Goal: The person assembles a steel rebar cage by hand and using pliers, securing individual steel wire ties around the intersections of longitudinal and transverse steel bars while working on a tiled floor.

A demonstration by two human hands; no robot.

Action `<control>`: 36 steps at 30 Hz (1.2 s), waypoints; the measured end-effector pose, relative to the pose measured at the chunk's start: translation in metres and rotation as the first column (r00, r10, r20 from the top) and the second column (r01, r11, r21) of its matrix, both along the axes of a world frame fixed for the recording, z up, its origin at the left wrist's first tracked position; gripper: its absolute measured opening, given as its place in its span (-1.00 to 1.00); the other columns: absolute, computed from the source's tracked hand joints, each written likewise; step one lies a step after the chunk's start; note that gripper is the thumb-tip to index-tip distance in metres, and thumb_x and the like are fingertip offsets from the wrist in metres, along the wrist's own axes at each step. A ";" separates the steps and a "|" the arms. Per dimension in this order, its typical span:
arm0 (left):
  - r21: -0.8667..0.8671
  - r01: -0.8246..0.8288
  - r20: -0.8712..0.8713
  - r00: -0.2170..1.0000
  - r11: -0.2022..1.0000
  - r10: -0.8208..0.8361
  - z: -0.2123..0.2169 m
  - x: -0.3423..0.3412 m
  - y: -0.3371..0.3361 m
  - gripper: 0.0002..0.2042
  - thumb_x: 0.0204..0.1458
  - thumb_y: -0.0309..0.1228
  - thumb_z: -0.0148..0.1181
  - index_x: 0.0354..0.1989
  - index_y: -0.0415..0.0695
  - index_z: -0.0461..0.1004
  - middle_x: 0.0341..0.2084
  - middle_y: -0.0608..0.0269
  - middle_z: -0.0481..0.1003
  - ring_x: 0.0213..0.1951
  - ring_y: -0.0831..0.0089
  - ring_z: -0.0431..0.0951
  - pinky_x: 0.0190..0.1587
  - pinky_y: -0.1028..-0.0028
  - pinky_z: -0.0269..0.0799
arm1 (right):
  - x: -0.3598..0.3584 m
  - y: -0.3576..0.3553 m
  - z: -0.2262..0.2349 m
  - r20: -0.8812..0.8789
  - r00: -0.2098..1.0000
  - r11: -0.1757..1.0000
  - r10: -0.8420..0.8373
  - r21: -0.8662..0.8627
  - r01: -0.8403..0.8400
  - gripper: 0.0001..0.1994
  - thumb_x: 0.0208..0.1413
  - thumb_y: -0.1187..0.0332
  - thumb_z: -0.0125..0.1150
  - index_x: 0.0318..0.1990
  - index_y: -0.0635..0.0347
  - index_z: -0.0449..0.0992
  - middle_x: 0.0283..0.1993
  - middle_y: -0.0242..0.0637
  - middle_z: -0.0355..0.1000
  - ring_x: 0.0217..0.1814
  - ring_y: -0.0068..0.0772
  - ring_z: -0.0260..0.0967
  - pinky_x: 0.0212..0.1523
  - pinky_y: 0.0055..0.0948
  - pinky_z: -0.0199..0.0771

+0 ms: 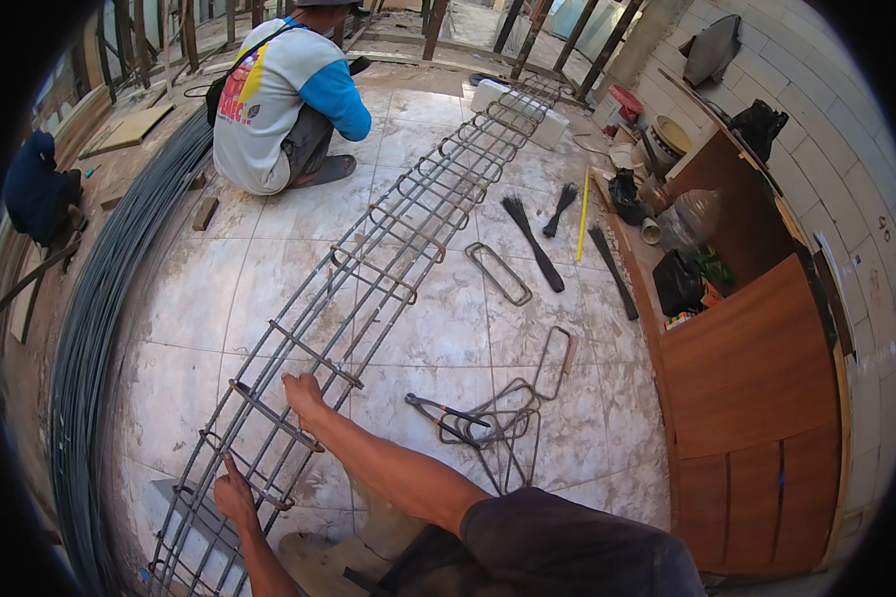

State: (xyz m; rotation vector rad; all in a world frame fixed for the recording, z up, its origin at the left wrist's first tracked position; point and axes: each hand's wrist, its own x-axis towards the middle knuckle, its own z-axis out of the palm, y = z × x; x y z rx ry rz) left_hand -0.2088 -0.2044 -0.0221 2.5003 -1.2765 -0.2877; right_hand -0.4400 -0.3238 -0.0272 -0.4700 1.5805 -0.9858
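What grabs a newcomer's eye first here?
The long rebar cage, running diagonally from lower left to top centre, with the left hand and right hand at its near end. Next, the co-worker with a bright blue sleeve, crouching at upper left, and the thick bundle of steel rods curving down the left side.

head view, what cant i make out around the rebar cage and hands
In the head view:
Rebar cage: near end, cut off by the lower edge.
Left hand, right hand: palms, hidden by the hands themselves.
Crouching person: hands, hidden by their body.
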 end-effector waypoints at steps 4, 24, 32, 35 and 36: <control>-0.009 0.014 -0.001 1.000 1.000 -0.014 0.001 0.004 0.002 -0.08 0.24 0.39 -0.14 -0.62 -0.39 0.57 -0.64 -0.23 0.51 -0.49 -0.19 0.53 -0.30 -0.09 0.33 | -0.008 0.010 0.002 -0.110 0.984 0.990 0.139 -0.013 -0.141 -0.31 0.24 0.09 0.21 0.25 0.65 0.32 0.11 0.33 0.48 0.17 0.09 0.49 0.14 -0.18 0.46; 0.072 -0.006 -0.072 0.997 0.997 0.011 -0.011 0.036 -0.027 -0.06 0.15 0.51 -0.19 -0.64 -0.26 0.62 -0.64 -0.22 0.55 -0.48 -0.18 0.62 -0.33 -0.05 0.44 | 0.007 0.009 -0.001 0.364 0.928 0.947 0.082 -0.318 0.041 -0.71 0.34 0.56 0.06 -0.42 0.06 0.16 -0.51 -0.52 0.05 -0.58 -0.67 -0.03 -0.56 -0.55 0.11; 0.085 -0.028 -0.126 0.991 0.996 0.039 -0.009 0.039 -0.009 -0.04 0.12 0.54 -0.19 -0.70 -0.27 0.58 -0.69 -0.16 0.53 -0.54 -0.10 0.59 -0.41 0.03 0.40 | 0.038 0.076 0.045 -0.843 0.471 0.722 0.258 -0.156 -0.674 -0.54 0.23 0.30 0.26 0.18 0.44 0.41 -0.02 0.26 0.54 -0.02 0.27 0.52 0.06 0.06 0.47; 0.069 -0.007 -0.168 0.986 0.998 0.018 -0.002 0.032 -0.016 -0.03 0.12 0.55 -0.21 -0.70 -0.27 0.57 -0.69 -0.16 0.52 -0.55 -0.10 0.58 -0.42 0.02 0.40 | 0.071 0.125 0.064 -0.869 0.397 0.401 0.296 -0.264 -0.877 -0.55 0.23 0.13 0.26 0.07 0.37 0.51 -0.09 0.15 0.58 -0.03 0.18 0.53 0.20 0.03 0.38; 0.054 0.016 -0.163 0.987 0.998 -0.007 -0.002 0.031 -0.020 -0.04 0.14 0.53 -0.21 -0.71 -0.26 0.57 -0.70 -0.17 0.52 -0.56 -0.11 0.58 -0.43 0.02 0.40 | 0.078 0.134 0.060 -0.893 0.294 0.322 0.340 -0.184 -0.929 -0.56 0.23 0.08 0.26 0.00 0.32 0.58 -0.13 0.10 0.59 -0.03 0.13 0.53 0.22 0.02 0.36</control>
